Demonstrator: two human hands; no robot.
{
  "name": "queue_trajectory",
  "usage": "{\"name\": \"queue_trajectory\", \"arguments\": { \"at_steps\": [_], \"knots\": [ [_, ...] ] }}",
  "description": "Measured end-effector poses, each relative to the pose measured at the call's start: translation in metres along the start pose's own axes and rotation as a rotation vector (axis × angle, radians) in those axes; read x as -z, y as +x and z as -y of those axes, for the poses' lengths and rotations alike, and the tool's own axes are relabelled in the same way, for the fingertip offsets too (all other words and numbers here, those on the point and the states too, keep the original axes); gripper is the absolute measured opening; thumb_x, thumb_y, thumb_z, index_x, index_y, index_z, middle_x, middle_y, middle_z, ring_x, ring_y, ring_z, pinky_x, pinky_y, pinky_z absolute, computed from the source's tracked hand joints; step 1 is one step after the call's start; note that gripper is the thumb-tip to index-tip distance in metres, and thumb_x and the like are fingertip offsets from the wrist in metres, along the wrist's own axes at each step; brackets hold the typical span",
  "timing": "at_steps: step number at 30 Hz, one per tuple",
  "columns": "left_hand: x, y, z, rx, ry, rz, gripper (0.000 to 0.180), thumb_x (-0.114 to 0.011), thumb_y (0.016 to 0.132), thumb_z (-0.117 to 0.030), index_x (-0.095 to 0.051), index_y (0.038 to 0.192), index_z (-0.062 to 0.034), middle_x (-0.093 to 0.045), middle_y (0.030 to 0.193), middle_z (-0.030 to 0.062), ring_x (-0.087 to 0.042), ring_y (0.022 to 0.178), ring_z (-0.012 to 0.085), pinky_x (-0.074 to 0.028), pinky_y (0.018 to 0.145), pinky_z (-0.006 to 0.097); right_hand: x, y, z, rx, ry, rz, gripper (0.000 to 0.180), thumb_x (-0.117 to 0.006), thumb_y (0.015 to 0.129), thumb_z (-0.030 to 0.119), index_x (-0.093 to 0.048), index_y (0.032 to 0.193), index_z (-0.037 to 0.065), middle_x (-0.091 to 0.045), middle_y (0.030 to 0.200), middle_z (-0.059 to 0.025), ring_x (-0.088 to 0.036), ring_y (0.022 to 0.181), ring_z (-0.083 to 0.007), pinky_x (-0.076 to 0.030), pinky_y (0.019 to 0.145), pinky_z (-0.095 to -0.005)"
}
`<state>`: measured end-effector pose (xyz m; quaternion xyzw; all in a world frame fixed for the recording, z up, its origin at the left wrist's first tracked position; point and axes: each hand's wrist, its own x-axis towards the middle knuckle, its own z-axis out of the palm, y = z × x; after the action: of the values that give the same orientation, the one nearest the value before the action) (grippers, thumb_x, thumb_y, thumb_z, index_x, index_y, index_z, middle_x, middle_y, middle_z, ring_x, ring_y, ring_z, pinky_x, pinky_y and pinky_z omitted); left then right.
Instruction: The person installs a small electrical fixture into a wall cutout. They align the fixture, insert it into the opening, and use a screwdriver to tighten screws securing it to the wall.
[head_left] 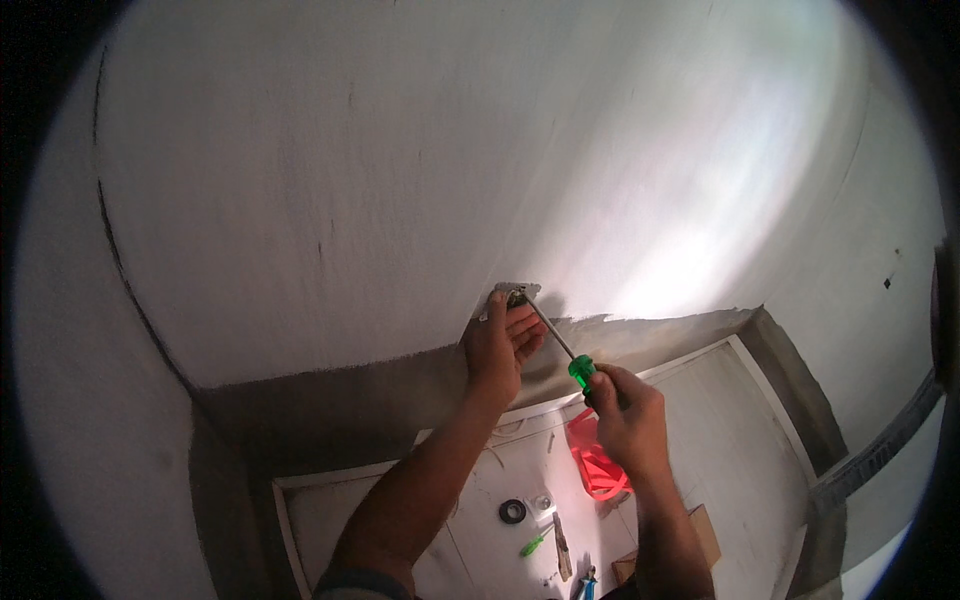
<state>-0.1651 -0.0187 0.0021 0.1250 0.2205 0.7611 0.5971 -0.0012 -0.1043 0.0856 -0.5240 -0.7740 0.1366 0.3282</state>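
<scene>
My right hand is closed around the green handle of a screwdriver. Its long metal shaft slants up and left to the wall. The tip meets a small dark fitting with yellowish parts, at a rough-edged opening low on the wall. Around that fitting, my left hand has its thumb on the near left side and its fingers bent behind and below. The fingers partly cover the fitting, so its exact kind and the screw under the tip are hard to make out.
A white wall with a bare grey strip along its foot rises ahead. On the tiled floor below lie a red plastic item, a black tape roll, a smaller green screwdriver, blue-handled pliers and cardboard.
</scene>
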Motion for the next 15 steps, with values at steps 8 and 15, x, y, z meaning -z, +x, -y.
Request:
{"name": "queue_trajectory", "arguments": {
  "at_steps": [8,15],
  "knots": [
    [0.010,0.009,0.005,0.140,0.107,0.000,0.079,-0.056,0.094,-0.066,-0.056,0.121,0.0083,-0.068,0.106,0.0191,-0.069,0.092,0.0265,-0.059,0.080,0.035,0.002,-0.006,0.021,0.351,-0.274,-0.168,0.029,-0.071,0.092,0.022,-0.061,0.104,-0.002,-0.070,0.090,-0.0202,-0.069,0.074,-0.0349,-0.055,0.071,-0.0384],
    [0.017,0.019,0.013,0.078,0.122,-0.010,0.075,-0.056,0.093,-0.067,-0.058,0.111,0.0057,-0.068,0.095,0.0168,-0.069,0.083,0.0250,-0.058,0.075,0.035,0.027,0.013,0.019,-0.174,0.290,0.105,0.025,-0.071,0.090,0.013,-0.063,0.108,-0.001,-0.066,0.099,-0.0214,-0.070,0.079,-0.0368,-0.055,0.069,-0.0379]
  ]
}}
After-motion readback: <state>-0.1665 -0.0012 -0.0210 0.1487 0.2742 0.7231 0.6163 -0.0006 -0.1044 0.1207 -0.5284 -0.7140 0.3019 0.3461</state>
